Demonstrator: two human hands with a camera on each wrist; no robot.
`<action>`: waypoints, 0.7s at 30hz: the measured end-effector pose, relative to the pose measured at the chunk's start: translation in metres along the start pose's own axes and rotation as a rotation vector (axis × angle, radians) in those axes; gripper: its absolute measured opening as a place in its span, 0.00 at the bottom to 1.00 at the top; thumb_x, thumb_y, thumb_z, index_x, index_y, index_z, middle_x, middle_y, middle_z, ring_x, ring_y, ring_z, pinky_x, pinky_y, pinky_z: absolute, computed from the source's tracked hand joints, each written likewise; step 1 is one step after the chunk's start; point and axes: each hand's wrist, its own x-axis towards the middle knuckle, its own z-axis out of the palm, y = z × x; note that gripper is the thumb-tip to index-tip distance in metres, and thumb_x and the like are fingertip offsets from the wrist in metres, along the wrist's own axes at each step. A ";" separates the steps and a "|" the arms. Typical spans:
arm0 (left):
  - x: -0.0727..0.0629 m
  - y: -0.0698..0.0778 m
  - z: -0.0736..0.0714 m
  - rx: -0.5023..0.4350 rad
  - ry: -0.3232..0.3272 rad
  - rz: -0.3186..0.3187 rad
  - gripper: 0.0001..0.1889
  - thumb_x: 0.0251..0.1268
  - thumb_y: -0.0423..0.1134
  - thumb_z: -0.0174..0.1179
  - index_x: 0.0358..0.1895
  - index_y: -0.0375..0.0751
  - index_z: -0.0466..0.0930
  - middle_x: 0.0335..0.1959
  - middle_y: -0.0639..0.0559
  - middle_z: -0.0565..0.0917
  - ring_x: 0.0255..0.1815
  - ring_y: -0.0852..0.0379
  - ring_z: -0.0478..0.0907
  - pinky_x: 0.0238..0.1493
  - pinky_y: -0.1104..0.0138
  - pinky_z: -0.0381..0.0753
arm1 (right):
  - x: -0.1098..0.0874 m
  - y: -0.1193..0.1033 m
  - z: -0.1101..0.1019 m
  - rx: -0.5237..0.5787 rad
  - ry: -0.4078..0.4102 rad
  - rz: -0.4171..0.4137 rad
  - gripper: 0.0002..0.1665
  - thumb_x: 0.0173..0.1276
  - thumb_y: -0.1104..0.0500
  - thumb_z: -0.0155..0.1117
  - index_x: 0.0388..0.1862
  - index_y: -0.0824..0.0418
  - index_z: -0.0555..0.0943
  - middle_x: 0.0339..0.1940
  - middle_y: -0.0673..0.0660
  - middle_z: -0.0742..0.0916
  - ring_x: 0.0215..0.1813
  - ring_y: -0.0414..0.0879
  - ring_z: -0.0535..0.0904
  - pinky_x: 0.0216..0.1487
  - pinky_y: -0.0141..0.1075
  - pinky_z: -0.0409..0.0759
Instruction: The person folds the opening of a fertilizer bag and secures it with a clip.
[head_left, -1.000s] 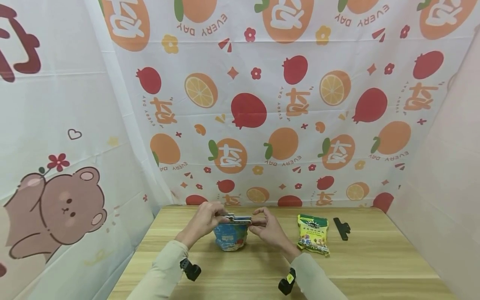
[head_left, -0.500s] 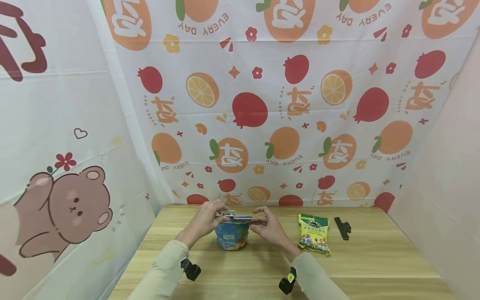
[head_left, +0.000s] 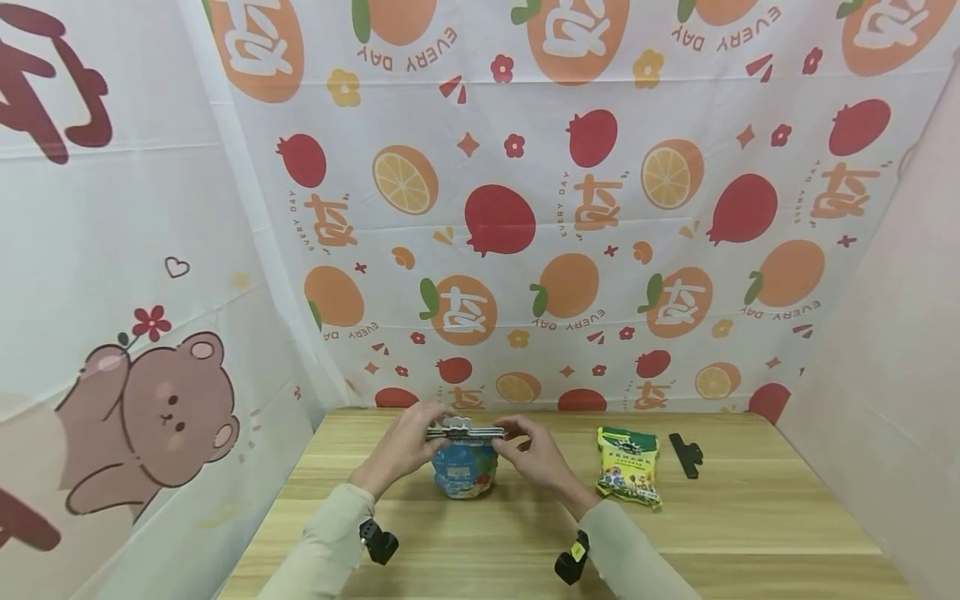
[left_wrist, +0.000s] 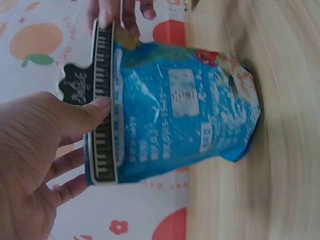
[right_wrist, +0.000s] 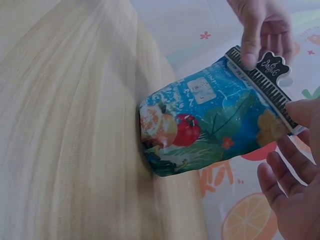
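Note:
A blue bag [head_left: 462, 477] printed with fruit and leaves stands on the wooden table, its top edge gripped by a piano-keyboard bag clip [left_wrist: 104, 57]. The clip's black scalloped handle [right_wrist: 272, 66] bears white lettering. In the head view my left hand [head_left: 408, 442] is at the clip's left part. Its thumb presses the keyboard face while the fingers lie behind, pinching clip and bag top together. At the other end, my right hand [head_left: 536, 454] pinches the clip between thumb and fingers. The right wrist view shows its other fingers spread beneath, away from the bag.
To the right of the hands lies a yellow and green packet [head_left: 628, 467]. Beyond it is a black clip [head_left: 686, 456] on the table [head_left: 735, 525]. Fruit-printed cloth [head_left: 498, 283] hangs behind the table, with more cloth at both sides.
My left fingers have shifted lower on the clip, and its handle now shows above the bar. My right thumb has risen to the clip's right end. The bag stays in place.

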 end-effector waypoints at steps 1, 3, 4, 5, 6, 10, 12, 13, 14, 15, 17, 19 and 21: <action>0.000 -0.002 0.000 0.005 -0.005 -0.018 0.18 0.53 0.32 0.76 0.48 0.43 0.86 0.44 0.50 0.88 0.43 0.54 0.82 0.46 0.57 0.84 | 0.000 -0.001 0.000 -0.002 -0.001 0.000 0.17 0.73 0.51 0.66 0.58 0.51 0.83 0.51 0.53 0.87 0.52 0.44 0.80 0.50 0.37 0.79; -0.001 -0.006 0.001 0.019 -0.022 -0.055 0.14 0.53 0.32 0.76 0.44 0.42 0.87 0.39 0.51 0.88 0.41 0.56 0.80 0.45 0.57 0.83 | 0.001 -0.003 0.001 -0.005 -0.005 -0.011 0.16 0.74 0.50 0.65 0.57 0.51 0.84 0.50 0.54 0.88 0.52 0.46 0.80 0.49 0.39 0.80; -0.002 -0.008 0.002 0.028 -0.028 -0.069 0.12 0.53 0.32 0.76 0.42 0.42 0.88 0.37 0.52 0.87 0.40 0.57 0.79 0.45 0.57 0.82 | 0.001 -0.004 0.001 -0.005 -0.007 -0.016 0.16 0.74 0.50 0.64 0.56 0.51 0.85 0.49 0.54 0.88 0.51 0.46 0.80 0.49 0.39 0.80; -0.002 -0.010 0.002 0.035 -0.032 -0.080 0.10 0.53 0.32 0.76 0.39 0.43 0.88 0.35 0.54 0.87 0.39 0.58 0.79 0.44 0.58 0.82 | 0.002 -0.004 0.002 -0.006 -0.009 -0.018 0.15 0.75 0.49 0.64 0.55 0.52 0.85 0.48 0.54 0.89 0.50 0.46 0.80 0.48 0.39 0.80; -0.003 -0.011 0.003 0.037 -0.036 -0.085 0.08 0.53 0.32 0.76 0.37 0.43 0.89 0.34 0.55 0.87 0.38 0.59 0.78 0.44 0.58 0.81 | 0.002 -0.004 0.002 -0.010 -0.010 -0.020 0.15 0.75 0.48 0.63 0.55 0.52 0.86 0.47 0.55 0.89 0.48 0.45 0.81 0.47 0.38 0.80; -0.003 -0.016 0.005 0.026 -0.037 -0.087 0.06 0.53 0.33 0.76 0.34 0.45 0.89 0.31 0.57 0.85 0.36 0.61 0.78 0.42 0.60 0.81 | 0.005 0.000 0.004 -0.038 -0.006 -0.034 0.16 0.76 0.47 0.61 0.51 0.53 0.87 0.43 0.55 0.89 0.44 0.41 0.81 0.41 0.33 0.80; -0.003 -0.017 0.006 0.022 -0.041 -0.082 0.06 0.54 0.32 0.75 0.35 0.44 0.89 0.31 0.57 0.84 0.35 0.61 0.77 0.41 0.61 0.81 | 0.005 0.000 0.004 -0.046 -0.006 -0.042 0.16 0.76 0.47 0.61 0.50 0.54 0.88 0.42 0.55 0.89 0.42 0.41 0.82 0.39 0.31 0.79; -0.004 -0.017 0.006 0.025 -0.049 -0.082 0.06 0.55 0.32 0.74 0.35 0.43 0.88 0.31 0.57 0.84 0.35 0.61 0.76 0.41 0.61 0.81 | 0.006 0.000 0.004 -0.048 -0.005 -0.046 0.15 0.77 0.48 0.61 0.50 0.54 0.88 0.41 0.55 0.89 0.42 0.41 0.82 0.38 0.31 0.79; -0.004 -0.016 0.007 0.034 -0.054 -0.079 0.06 0.56 0.32 0.74 0.36 0.42 0.87 0.31 0.56 0.83 0.35 0.61 0.76 0.41 0.61 0.81 | 0.005 -0.001 0.004 -0.050 -0.006 -0.047 0.15 0.77 0.48 0.60 0.50 0.54 0.88 0.41 0.55 0.89 0.41 0.42 0.82 0.37 0.31 0.79; -0.004 -0.016 0.008 0.046 -0.061 -0.077 0.06 0.58 0.32 0.73 0.37 0.42 0.86 0.32 0.56 0.82 0.36 0.61 0.76 0.41 0.60 0.81 | 0.005 -0.002 0.004 -0.050 -0.006 -0.050 0.15 0.77 0.48 0.60 0.50 0.54 0.88 0.41 0.55 0.89 0.41 0.43 0.82 0.37 0.31 0.79; -0.004 -0.016 0.011 0.068 -0.071 -0.072 0.06 0.60 0.32 0.71 0.38 0.41 0.84 0.33 0.56 0.81 0.37 0.60 0.75 0.41 0.60 0.81 | 0.005 -0.003 0.004 -0.058 -0.007 -0.050 0.15 0.77 0.48 0.60 0.50 0.54 0.87 0.40 0.55 0.89 0.40 0.43 0.82 0.36 0.30 0.79; -0.005 -0.017 0.013 0.084 -0.064 -0.066 0.06 0.60 0.32 0.71 0.38 0.40 0.83 0.33 0.55 0.80 0.38 0.60 0.75 0.42 0.59 0.81 | 0.005 -0.003 0.004 -0.071 -0.008 -0.049 0.15 0.77 0.48 0.59 0.50 0.54 0.87 0.40 0.55 0.89 0.39 0.42 0.81 0.38 0.30 0.80; -0.005 -0.017 0.015 0.094 -0.049 -0.061 0.06 0.60 0.32 0.71 0.38 0.40 0.83 0.33 0.55 0.80 0.38 0.59 0.75 0.42 0.58 0.81 | 0.005 -0.003 0.005 -0.088 -0.010 -0.049 0.15 0.78 0.48 0.59 0.50 0.54 0.87 0.40 0.54 0.88 0.38 0.40 0.80 0.38 0.30 0.80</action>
